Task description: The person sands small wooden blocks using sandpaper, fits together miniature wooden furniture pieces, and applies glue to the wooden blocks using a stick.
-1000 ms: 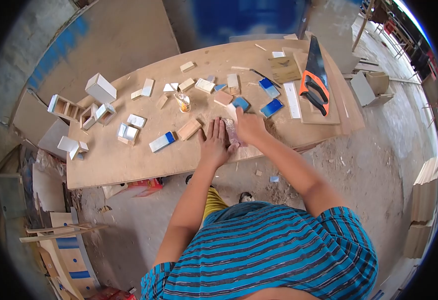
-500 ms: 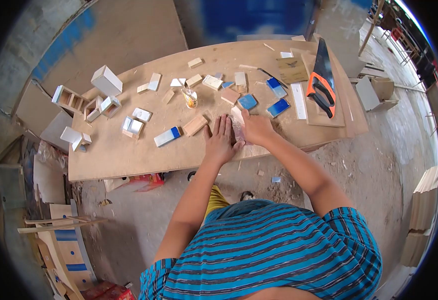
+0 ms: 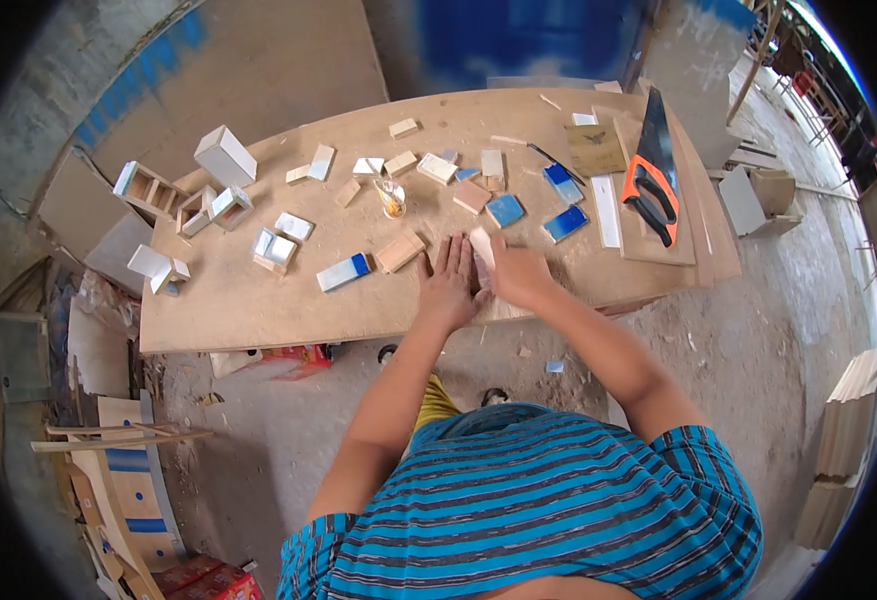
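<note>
Near the front edge of the wooden table, my left hand [image 3: 447, 290] lies flat with its fingers spread, its thumb beside a pinkish sheet [image 3: 482, 279]. My right hand [image 3: 520, 275] is closed round a small pale wooden block [image 3: 481, 243], pressed down over the sheet. Part of the block and sheet is hidden by my fingers. Left of my left hand lies a bare wooden block [image 3: 399, 251], with a white and blue block [image 3: 343, 272] beyond it. Blue-topped blocks [image 3: 505, 210] lie just past my right hand.
An orange-handled saw [image 3: 651, 180] rests on boards at the table's right. A small clear cup [image 3: 392, 200] stands among several blocks in the middle. Little wooden box shapes [image 3: 148, 190] stand at the left. Stacked boards [image 3: 838, 440] stand on the floor at the right.
My right hand and the pale block have drawn back along the sheet, toward the table's front edge. My left hand stays flat beside it. The whole view has shifted slightly.
</note>
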`<state>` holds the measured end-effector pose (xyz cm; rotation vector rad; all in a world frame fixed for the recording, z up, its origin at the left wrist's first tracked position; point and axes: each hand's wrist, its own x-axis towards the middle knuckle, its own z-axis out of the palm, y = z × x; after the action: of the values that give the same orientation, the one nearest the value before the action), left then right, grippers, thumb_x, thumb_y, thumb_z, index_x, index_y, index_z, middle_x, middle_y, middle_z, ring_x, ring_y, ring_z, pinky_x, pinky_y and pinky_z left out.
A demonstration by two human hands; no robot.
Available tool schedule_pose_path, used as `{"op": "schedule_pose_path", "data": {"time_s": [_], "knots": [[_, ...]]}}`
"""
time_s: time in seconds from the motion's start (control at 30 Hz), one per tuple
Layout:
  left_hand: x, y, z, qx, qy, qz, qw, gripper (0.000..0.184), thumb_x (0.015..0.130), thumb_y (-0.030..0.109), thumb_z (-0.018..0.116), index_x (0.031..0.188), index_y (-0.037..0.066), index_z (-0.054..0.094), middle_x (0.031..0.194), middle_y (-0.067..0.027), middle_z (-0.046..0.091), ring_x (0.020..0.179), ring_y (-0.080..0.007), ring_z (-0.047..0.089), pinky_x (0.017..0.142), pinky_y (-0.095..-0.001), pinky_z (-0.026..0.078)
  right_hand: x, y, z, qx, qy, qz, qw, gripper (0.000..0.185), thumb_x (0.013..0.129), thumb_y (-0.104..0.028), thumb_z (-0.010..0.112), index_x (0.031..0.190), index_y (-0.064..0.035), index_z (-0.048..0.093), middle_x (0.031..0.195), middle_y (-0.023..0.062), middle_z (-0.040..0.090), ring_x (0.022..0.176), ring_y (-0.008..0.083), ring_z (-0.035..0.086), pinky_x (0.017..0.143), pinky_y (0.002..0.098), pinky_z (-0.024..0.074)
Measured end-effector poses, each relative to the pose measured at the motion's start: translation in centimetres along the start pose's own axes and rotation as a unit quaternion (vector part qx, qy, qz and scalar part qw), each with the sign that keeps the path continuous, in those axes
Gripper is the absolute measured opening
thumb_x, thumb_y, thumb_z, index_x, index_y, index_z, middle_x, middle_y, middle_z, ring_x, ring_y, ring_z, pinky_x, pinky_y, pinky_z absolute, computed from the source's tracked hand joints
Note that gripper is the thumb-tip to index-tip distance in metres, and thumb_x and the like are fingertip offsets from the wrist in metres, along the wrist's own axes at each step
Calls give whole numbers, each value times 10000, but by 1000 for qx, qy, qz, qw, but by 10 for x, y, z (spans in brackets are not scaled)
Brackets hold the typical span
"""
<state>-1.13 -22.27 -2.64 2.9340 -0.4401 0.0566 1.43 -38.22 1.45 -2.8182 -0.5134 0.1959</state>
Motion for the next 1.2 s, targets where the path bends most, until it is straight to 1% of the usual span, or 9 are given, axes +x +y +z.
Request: {"op": "schedule_pose_path", "data": {"time_s": [0.13,0.23,0.33,0.53,0.73,0.93,1.03,1.13,1.2], "knots": [[1,0,0,11,-6,-5,1000,940,839,589,556,1506,9,235,1594,-136,188,1474,-283,176,1136,-596,126,1,2,-3,7,-19,-4,1000,387,876,-184,556,1152,47,415,833,241,678,773,403,679,684,511,532],[0,0,5,-9,23,-3,1000,942,829,561,584,1509,15,228,1597,-131,181,1475,-280,175,1137,-595,125,29,8,5,14,54,-3,998,437,881,-223,573,1181,46,404,799,225,674,726,404,669,655,515,525],[1,0,6,-21,19,-6,1000,950,820,544,600,1513,18,218,1599,-126,177,1477,-274,169,1137,-595,125,32,4,10,4,56,18,998,432,877,-224,579,1171,42,408,800,230,674,731,407,672,659,507,531],[2,0,2,19,-15,-9,1000,954,822,548,593,1516,20,206,1602,-122,169,1481,-267,153,1138,-592,117,-8,-10,0,17,2,33,999,317,856,-148,537,1091,40,439,816,256,675,764,395,687,687,498,542],[3,1,6,-18,8,-7,1000,959,819,542,599,1514,11,205,1601,-134,166,1483,-274,149,1139,-591,112,38,-2,3,20,66,24,997,292,852,-136,528,1071,37,441,810,252,675,771,400,684,694,499,537],[2,0,2,30,-27,-7,999,939,849,570,549,1513,4,201,1601,-138,165,1482,-275,151,1140,-589,114,-9,-6,5,20,-5,13,1000,356,883,-198,561,1121,27,423,794,230,675,758,399,676,672,523,523],[3,-1,9,31,-2,-12,999,931,860,578,530,1512,1,200,1603,-135,161,1482,-273,152,1142,-587,107,-2,-2,7,19,22,3,1000,306,886,-196,532,1079,24,441,822,241,679,767,417,678,694,511,532],[3,0,10,18,6,-10,1000,955,850,593,535,1510,-7,196,1602,-139,159,1481,-275,154,1143,-585,99,35,15,7,35,91,66,993,342,895,-239,541,1090,22,439,838,257,676,778,436,671,712,525,525],[3,-1,12,-5,11,-8,1000,964,840,616,529,1506,-9,218,1594,-143,187,1476,-276,171,1144,-586,95,47,31,8,148,137,109,973,362,896,-271,549,1096,11,440,888,256,675,825,402,681,732,523,516]]}}
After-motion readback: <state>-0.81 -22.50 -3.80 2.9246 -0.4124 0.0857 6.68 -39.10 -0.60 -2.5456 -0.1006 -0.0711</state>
